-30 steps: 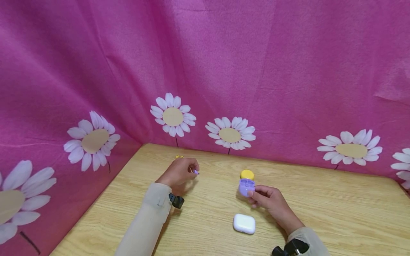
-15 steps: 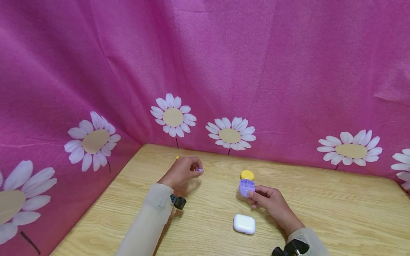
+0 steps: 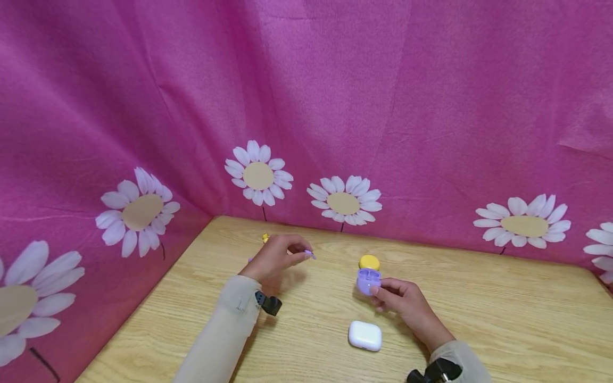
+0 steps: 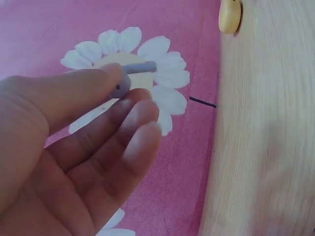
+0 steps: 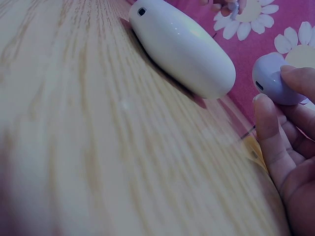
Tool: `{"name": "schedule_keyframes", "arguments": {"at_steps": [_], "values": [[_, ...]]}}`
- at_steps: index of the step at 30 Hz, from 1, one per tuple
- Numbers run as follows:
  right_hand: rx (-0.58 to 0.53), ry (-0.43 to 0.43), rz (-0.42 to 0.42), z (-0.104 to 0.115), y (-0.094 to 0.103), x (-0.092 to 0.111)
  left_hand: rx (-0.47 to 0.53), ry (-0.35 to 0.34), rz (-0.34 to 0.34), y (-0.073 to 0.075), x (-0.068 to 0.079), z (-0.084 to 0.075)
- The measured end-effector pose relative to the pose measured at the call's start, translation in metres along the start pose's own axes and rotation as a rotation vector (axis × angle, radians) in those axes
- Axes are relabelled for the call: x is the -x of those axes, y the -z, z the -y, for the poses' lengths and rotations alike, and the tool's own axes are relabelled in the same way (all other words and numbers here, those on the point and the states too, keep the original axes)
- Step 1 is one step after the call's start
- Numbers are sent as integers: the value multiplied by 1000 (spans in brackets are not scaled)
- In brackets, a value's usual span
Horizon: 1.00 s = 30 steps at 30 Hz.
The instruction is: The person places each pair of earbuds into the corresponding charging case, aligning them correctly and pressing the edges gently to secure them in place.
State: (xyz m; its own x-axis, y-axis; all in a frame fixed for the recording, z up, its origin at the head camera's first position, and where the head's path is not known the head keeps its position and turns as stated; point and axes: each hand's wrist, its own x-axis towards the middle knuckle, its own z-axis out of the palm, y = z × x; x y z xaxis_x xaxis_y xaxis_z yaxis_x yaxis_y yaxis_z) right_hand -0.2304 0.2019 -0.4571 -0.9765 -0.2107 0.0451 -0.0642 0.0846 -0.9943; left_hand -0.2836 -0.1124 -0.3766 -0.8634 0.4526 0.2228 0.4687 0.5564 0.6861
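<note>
My left hand (image 3: pixel 279 257) pinches a small purple earbud (image 3: pixel 309 254) between thumb and forefinger, above the table. In the left wrist view the earbud's stem (image 4: pixel 141 67) points away from the fingertips, and the other fingers are loosely bent. On the right, my right hand (image 3: pixel 406 302) holds a purple earbud case (image 3: pixel 366 283) by its side, the lid up and the slots facing me. The right wrist view has the case's underside (image 5: pixel 273 78) with a small dark port, thumb and fingers around it. Right behind this case is a round yellow case (image 3: pixel 369 262).
A white earbud case (image 3: pixel 365 335) lies nearer me, left of my right forearm. Small yellow pieces (image 3: pixel 265 238) sit behind my left hand, and a bit of purple (image 3: pixel 249 259) peeks out beside it. A pink flowered cloth (image 3: pixel 421 133) borders the table's back and left.
My left hand has shifted a little to the right with the earbud, which now sticks out further past the fingertips. The right hand and purple case have stayed in place.
</note>
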Motion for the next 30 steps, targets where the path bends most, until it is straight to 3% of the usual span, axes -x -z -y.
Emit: {"name": "schedule_keyframes", "arguments": {"at_steps": [11, 18, 30], "values": [[2, -11, -6, -1, -1, 0, 182, 36, 22, -5, 1, -8], [-3, -9, 12, 1, 0, 0, 178, 52, 3, -7, -1, -14], [-5, 5, 23, 0, 0, 0, 145, 8, -25, -12, -3, -20]]}}
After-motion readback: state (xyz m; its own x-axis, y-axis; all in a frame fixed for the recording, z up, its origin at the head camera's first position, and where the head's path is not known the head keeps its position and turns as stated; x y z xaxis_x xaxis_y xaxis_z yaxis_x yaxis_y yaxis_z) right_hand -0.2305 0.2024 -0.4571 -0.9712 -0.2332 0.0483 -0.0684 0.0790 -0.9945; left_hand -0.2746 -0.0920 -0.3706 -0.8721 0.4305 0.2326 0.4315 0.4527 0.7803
